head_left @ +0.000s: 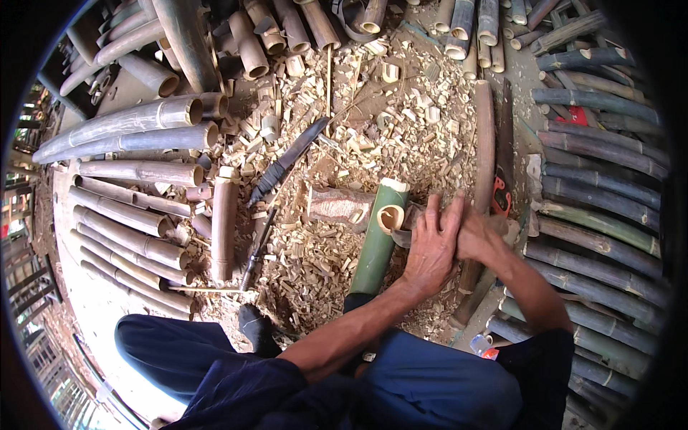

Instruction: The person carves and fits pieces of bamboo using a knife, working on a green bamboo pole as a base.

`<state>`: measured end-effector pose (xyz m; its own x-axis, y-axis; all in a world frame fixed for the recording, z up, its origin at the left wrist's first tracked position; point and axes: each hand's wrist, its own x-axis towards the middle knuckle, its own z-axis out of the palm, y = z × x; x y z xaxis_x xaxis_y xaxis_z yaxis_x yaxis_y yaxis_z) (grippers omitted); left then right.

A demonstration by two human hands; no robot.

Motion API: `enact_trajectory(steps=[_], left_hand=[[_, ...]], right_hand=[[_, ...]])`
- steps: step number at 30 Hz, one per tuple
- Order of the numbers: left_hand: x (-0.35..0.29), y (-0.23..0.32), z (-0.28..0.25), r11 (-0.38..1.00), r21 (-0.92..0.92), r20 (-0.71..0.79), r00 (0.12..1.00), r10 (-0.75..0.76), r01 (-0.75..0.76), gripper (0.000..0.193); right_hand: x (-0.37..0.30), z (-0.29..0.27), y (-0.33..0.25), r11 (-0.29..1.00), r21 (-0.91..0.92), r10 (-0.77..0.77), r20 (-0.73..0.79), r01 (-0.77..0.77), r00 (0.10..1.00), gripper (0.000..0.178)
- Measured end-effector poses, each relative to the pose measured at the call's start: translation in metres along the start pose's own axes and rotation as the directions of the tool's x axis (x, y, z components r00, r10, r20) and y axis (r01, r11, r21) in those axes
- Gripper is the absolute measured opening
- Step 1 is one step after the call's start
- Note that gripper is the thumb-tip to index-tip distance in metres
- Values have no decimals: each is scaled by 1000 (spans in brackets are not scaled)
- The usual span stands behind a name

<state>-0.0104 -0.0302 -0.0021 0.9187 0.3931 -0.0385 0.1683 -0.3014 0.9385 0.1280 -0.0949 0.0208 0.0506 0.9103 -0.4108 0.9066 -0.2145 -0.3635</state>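
A green bamboo tube (pixel 374 252) with a pale cut top stands tilted in front of me, and a round hole (pixel 390 218) opens in its side near the upper end. My left hand (pixel 430 247) is just right of the hole, fingers stretched forward. Against it, my right hand (pixel 476 235) is closed; what it grips is hidden. A dark grey edge, perhaps a blade, shows between the left hand and the tube. Behind the tube lies a rough wood block (pixel 340 206). The tube's lower end meets my dark-covered foot.
Wood chips (pixel 308 265) cover the ground. A knife with a wrapped handle (pixel 269 183) and a thin dark rod-like tool (pixel 259 247) lie left of the tube. An upright bamboo piece (pixel 224 226) stands further left. Bamboo poles (pixel 602 186) are stacked right. An orange-handled saw (pixel 502 197) lies nearby.
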Motion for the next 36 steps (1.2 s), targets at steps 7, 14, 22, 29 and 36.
enact_trajectory(steps=[7,14,22,29,36], left_hand=[[-5,-4,-39,995,82,449,894,11,-53,117],[-2,-15,-108,905,183,562,796,225,-384,90],[-93,-17,-196,767,615,450,719,-530,180,58],[35,22,-214,591,738,623,666,-410,-327,24],[-53,-31,-171,658,747,470,625,-624,95,49]], right_hand=[[-35,73,-48,558,696,469,184,-452,864,45],[17,79,-151,68,980,678,92,-187,729,36],[19,113,-147,-826,558,243,218,84,945,44],[49,100,-151,-955,48,295,114,291,949,37],[29,83,-116,-818,575,283,405,-2,870,30]])
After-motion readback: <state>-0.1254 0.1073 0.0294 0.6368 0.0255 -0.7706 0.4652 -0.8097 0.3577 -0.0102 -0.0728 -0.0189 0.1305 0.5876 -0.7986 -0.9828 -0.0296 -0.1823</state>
